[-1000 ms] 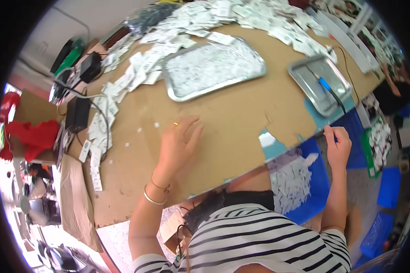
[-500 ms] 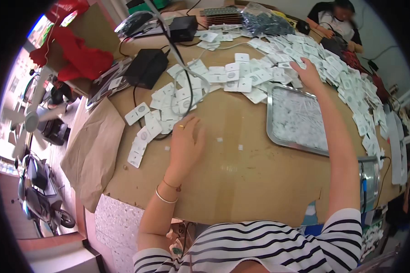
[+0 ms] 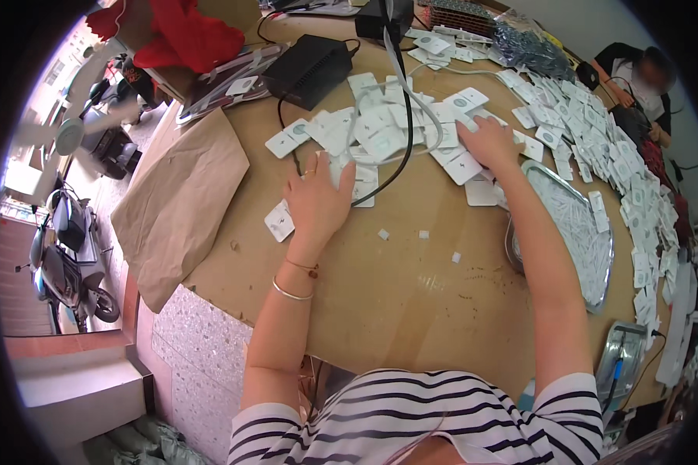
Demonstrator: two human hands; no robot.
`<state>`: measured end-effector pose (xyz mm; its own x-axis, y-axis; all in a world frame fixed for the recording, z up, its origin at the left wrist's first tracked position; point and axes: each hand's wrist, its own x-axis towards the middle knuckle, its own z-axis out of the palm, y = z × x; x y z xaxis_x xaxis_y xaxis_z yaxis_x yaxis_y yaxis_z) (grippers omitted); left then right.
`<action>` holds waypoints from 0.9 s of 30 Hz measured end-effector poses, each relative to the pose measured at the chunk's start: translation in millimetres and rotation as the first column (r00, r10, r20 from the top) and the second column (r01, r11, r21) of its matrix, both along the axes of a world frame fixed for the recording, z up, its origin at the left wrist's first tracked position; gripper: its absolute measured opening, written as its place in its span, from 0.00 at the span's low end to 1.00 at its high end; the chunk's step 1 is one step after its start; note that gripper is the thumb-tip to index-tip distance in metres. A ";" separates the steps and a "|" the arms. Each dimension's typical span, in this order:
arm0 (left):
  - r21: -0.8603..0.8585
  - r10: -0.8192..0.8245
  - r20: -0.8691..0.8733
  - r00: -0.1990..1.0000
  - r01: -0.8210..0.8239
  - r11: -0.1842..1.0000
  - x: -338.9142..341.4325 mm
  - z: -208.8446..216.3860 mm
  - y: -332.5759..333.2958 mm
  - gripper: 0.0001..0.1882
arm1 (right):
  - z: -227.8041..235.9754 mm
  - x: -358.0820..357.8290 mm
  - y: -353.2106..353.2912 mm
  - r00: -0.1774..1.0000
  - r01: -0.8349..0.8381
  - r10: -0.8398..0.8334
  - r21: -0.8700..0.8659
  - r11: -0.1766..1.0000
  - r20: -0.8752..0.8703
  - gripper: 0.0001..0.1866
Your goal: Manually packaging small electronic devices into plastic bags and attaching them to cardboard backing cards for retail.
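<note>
White flat square pieces (image 3: 376,120), some with a round grey mark, lie in a loose cluster in the middle of the table. At the cluster's near left edge my left hand (image 3: 318,201) rests with fingers spread, on and beside several pieces. One piece (image 3: 280,221) lies by its wrist side. My right hand (image 3: 488,146) lies over the cluster's right end, fingers apart and touching the pieces; its palm side is hidden. A black cable (image 3: 406,147) and a pale cable (image 3: 434,143) cross the cluster between my hands.
Beside my right forearm stands a metal tray (image 3: 610,267) of thin white parts. A large heap of white pieces (image 3: 574,116) runs down the right side. A black power adapter (image 3: 309,71) and brown paper (image 3: 182,209) are at left. Another person (image 3: 640,85) sits far right.
My left hand has moved forward onto the near left pieces. My right hand has come left from the far heap to the middle cluster. The whole view has shifted.
</note>
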<state>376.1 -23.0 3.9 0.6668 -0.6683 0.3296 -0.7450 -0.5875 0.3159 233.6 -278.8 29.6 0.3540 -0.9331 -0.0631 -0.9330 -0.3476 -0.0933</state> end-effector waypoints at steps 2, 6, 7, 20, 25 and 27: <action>-0.017 -0.086 -0.119 0.989 0.084 0.996 -13.2 1.8 -9.2 0.32 | -8.1 -10.1 19.2 0.985 -0.166 0.167 -0.034 0.986 0.035 0.38; -0.101 -0.241 0.062 0.968 0.247 0.964 -54.3 -3.9 -25.2 0.27 | -1.3 -42.1 56.8 0.921 -0.365 0.363 -0.013 0.931 0.140 0.36; -0.098 -0.279 0.054 0.959 0.283 0.954 -62.0 -2.9 -24.7 0.27 | -0.9 -49.7 67.0 0.898 -0.400 0.401 -0.045 0.916 0.183 0.31; -0.164 -0.737 -0.020 0.676 0.725 0.669 -161.6 29.8 -13.6 0.31 | -14.2 -275.1 21.9 0.920 0.079 -0.019 -0.137 0.987 0.391 0.20; -0.093 -0.615 0.220 0.757 0.644 0.760 -175.9 14.6 -41.4 0.39 | -23.0 -249.9 36.8 0.932 -0.135 0.239 -0.350 0.927 0.272 0.16; -0.072 -0.585 0.209 0.784 0.609 0.790 -174.4 11.5 -41.0 0.32 | -16.3 -248.8 44.2 0.931 -0.145 0.217 -0.246 0.958 0.295 0.14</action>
<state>201.7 -64.1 15.3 0.0749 -0.8577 0.5087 -0.9803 0.0300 0.1950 -15.3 -234.6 13.2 0.4860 -0.8294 0.2754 -0.7865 -0.5525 -0.2759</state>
